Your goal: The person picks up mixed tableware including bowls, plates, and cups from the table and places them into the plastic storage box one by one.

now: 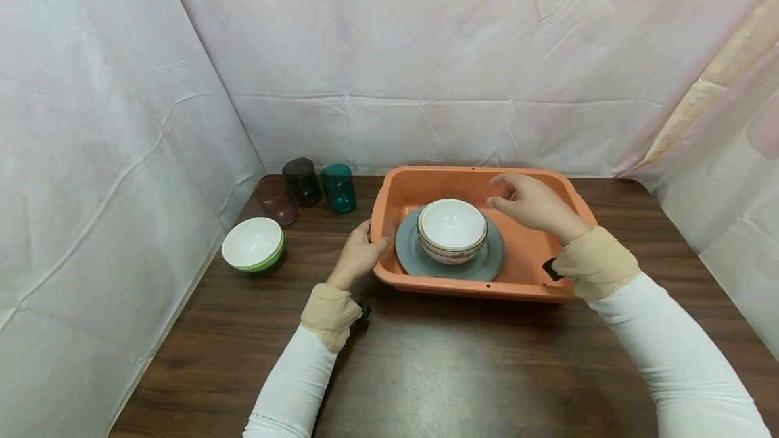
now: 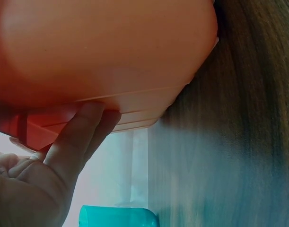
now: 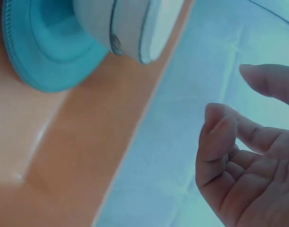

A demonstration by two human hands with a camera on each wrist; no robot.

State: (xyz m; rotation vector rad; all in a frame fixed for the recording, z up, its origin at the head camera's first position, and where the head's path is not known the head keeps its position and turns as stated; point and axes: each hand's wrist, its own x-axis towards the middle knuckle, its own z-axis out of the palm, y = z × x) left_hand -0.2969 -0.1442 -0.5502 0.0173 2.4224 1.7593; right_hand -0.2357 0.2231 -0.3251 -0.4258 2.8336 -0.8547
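An orange plastic basin [image 1: 526, 255] stands on the dark wooden table. Inside it, toward the left, lies a grey-blue plate [image 1: 408, 249] bearing a stack of white bowls [image 1: 452, 225] with brownish outsides. My left hand [image 1: 358, 257] grips the basin's left rim, thumb on top; the left wrist view has its fingers [image 2: 73, 137] tucked under that rim. Above the basin, to the right of the bowls, hovers my right hand [image 1: 532, 205]. In the right wrist view its fingers [image 3: 213, 146] are loosely bent, the thumb stands apart, and nothing is held.
Left of the basin stand a teal cup [image 1: 339, 188], a dark cup [image 1: 301, 181] and a purplish clear cup [image 1: 276, 200]. Nearer the front sits a white bowl with a green outside [image 1: 253, 245]. White cloth [image 1: 426, 53] hangs behind the table and along both sides.
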